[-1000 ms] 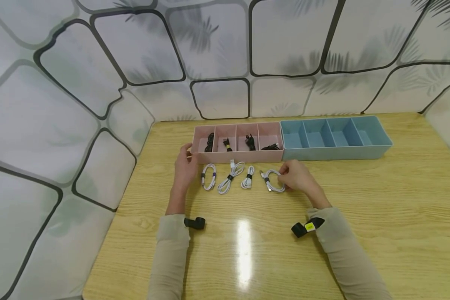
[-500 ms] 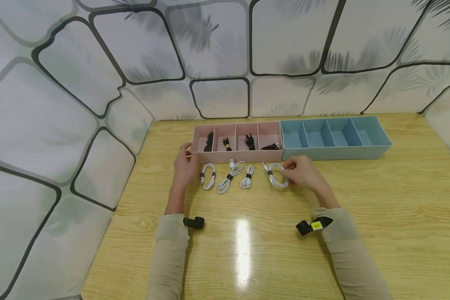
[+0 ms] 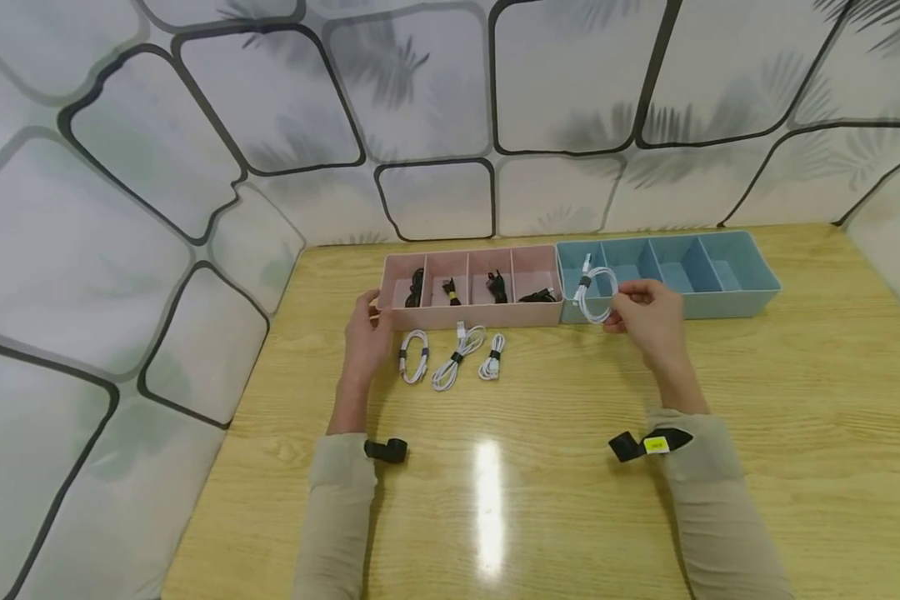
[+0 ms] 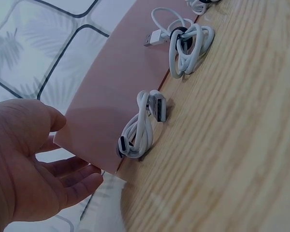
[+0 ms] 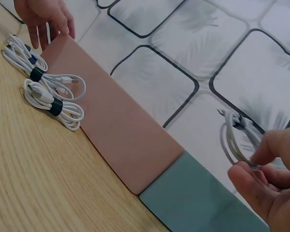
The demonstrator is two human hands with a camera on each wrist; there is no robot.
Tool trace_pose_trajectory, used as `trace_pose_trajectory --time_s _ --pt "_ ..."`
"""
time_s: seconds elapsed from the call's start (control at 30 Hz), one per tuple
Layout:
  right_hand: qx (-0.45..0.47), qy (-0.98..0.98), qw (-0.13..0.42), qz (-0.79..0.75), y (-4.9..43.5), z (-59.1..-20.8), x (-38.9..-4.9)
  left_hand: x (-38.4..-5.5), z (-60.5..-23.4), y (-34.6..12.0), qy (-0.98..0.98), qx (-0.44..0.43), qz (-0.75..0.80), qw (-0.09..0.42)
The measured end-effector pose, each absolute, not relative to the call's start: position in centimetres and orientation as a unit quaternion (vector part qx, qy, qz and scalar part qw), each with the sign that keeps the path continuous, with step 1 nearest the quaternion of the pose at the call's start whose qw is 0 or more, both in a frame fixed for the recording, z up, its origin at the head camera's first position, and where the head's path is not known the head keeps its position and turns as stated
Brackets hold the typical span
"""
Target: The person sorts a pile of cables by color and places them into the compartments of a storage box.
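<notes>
My right hand (image 3: 654, 325) pinches a coiled white USB cable (image 3: 598, 305), bound with a black strap, in front of and above the leftmost compartment of the blue divided box (image 3: 727, 304). The right wrist view shows the held cable (image 5: 234, 137) between thumb and fingers, raised off the table. My left hand (image 3: 367, 340) touches the left end of the pink divided box (image 3: 487, 316), its fingers loosely bent around the corner in the left wrist view. Three white cables lie in front of the pink box: a left one (image 3: 414, 357), a middle one (image 3: 457, 357) and a right one (image 3: 492, 357).
Each pink compartment holds a black cable, such as the coil (image 3: 416, 287) at far left. The two boxes stand end to end near the back of the wooden table (image 3: 555, 500). A patterned wall (image 3: 435, 200) rises behind them.
My right hand has lifted the rightmost white cable off the table and carried it up and right to the blue box. The left hand has stayed at the pink box's end.
</notes>
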State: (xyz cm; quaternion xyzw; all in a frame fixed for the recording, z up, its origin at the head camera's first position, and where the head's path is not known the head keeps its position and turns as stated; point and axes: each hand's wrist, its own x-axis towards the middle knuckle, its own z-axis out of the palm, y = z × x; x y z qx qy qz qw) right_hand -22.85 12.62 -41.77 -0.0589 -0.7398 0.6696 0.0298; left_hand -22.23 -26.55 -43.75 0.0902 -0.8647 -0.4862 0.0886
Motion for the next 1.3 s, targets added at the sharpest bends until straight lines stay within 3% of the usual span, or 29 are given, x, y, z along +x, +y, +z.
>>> trace_pose_trajectory --time_s 0.17,0.5,1.3 --pt "-0.115 -0.675 0.052 0.727 13.05 -41.89 -22.93 -22.12 -43.66 -26.54 -0.868 0.090 -0.481 0.083" --pt "-0.142 -0.613 0.041 0.776 13.08 -42.53 -23.44 -22.12 -44.05 -26.61 -0.869 0.084 -0.479 0.089" --pt "-0.108 -0.564 0.013 0.819 12.95 -42.48 -23.33 -22.27 -43.95 -26.53 -0.865 0.089 -0.484 0.095"
